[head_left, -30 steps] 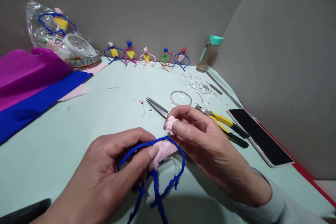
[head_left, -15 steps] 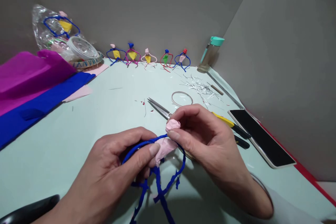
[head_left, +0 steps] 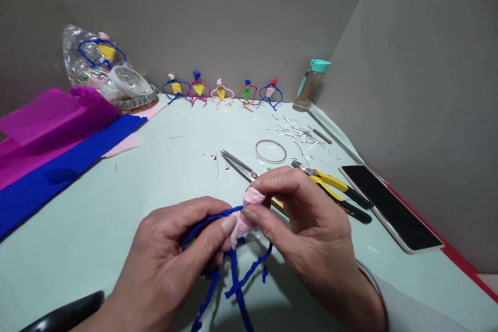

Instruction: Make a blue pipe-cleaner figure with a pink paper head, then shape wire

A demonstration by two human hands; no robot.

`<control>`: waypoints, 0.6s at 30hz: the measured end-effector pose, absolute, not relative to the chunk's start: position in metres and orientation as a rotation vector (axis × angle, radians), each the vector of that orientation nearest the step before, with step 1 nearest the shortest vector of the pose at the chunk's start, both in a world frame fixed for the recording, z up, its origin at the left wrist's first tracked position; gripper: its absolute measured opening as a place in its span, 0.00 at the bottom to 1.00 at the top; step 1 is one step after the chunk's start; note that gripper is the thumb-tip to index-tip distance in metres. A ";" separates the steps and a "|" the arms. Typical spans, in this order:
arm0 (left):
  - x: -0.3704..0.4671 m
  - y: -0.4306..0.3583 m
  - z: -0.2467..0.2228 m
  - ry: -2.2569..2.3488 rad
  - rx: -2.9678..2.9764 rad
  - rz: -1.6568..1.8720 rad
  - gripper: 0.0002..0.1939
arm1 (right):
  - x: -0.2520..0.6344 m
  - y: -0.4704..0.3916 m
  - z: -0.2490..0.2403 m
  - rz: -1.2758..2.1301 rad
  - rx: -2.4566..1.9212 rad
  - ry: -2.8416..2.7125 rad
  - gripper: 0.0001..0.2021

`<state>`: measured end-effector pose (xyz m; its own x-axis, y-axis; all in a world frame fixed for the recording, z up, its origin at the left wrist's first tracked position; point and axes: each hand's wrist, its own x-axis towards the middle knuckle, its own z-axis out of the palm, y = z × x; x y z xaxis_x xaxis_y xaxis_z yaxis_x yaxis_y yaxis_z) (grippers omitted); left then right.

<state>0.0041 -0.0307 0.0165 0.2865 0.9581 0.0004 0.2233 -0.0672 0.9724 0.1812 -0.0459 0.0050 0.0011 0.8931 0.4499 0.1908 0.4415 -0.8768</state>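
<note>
Between my hands is a small doll figure with a pink paper body, a pink crumpled head and limbs of wire wrapped in blue paper. My left hand pinches the body and a blue arm between thumb and fingers. The thumb and forefinger of my right hand are closed at the neck, just under the head. Scissors lie behind the figure, their handles partly covered by my right hand. Pliers with yellow and black handles rest just beyond that hand.
Several finished figures stand along the back wall. Purple and blue crepe paper lies at left beside a tape roll and a plastic bag. A bottle, wire scraps, a ring and a phone are on the right.
The view has shifted slightly, so the background sits lower. My right hand has moved a little down and left at the neck, and the pliers now show more fully. Both hands keep hold.
</note>
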 end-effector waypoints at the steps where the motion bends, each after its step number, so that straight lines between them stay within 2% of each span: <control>1: 0.004 -0.030 0.017 1.142 1.528 0.889 0.10 | 0.182 -0.047 0.006 0.735 -0.997 -1.512 0.06; 6: 0.003 -0.023 0.019 1.100 1.577 0.896 0.10 | 0.186 -0.046 0.013 0.726 -1.018 -1.561 0.03; 13: 0.002 -0.017 0.017 1.016 1.545 0.920 0.10 | 0.184 -0.044 0.018 0.717 -1.024 -1.620 0.12; 18: 0.001 -0.016 0.014 1.027 1.492 0.900 0.08 | 0.187 -0.045 0.019 0.724 -1.019 -1.659 0.12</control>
<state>0.0009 -0.0165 0.0144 0.3448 0.9386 0.0145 0.1378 -0.0659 0.9883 0.1873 -0.0446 0.0185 -0.1281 0.8868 0.4441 0.2773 0.4619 -0.8425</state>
